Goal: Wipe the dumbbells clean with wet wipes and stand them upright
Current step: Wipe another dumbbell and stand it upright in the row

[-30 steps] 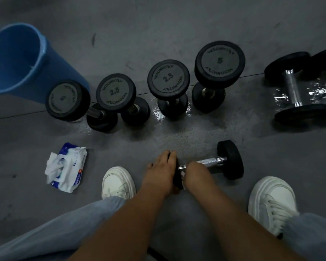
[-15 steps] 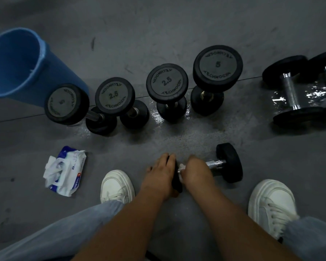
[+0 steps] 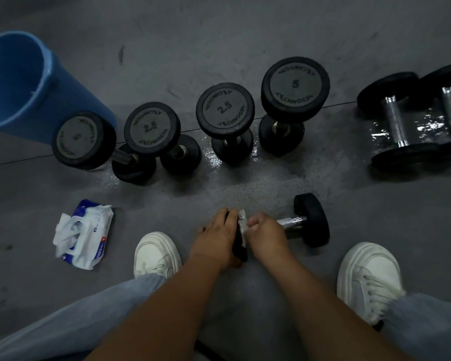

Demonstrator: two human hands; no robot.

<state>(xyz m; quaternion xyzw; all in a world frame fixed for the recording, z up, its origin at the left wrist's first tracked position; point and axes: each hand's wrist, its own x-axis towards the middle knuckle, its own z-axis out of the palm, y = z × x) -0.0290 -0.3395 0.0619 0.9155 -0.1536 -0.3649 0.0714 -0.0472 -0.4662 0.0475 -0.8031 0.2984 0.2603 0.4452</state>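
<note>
Far-left floor edge: bin (image 3: 24, 82), likely for spent wipes. Near-left: open pack (image 3: 84, 234), kept within reach. Along the far side: four upright dumbbells (image 3: 224, 108) in a row, presumably done. Near edge, middle, between the shoes (image 3: 156, 254): left hand (image 3: 216, 238) clasped over near head of lying dumbbell (image 3: 311, 220), judged to stop it rolling. Right hand (image 3: 267, 234) fingers clenched on wipe (image 3: 242, 222), pressed where head meets handle. Right edge: lying pair (image 3: 399, 121) on wet patch, apparently awaiting wiping.
</note>
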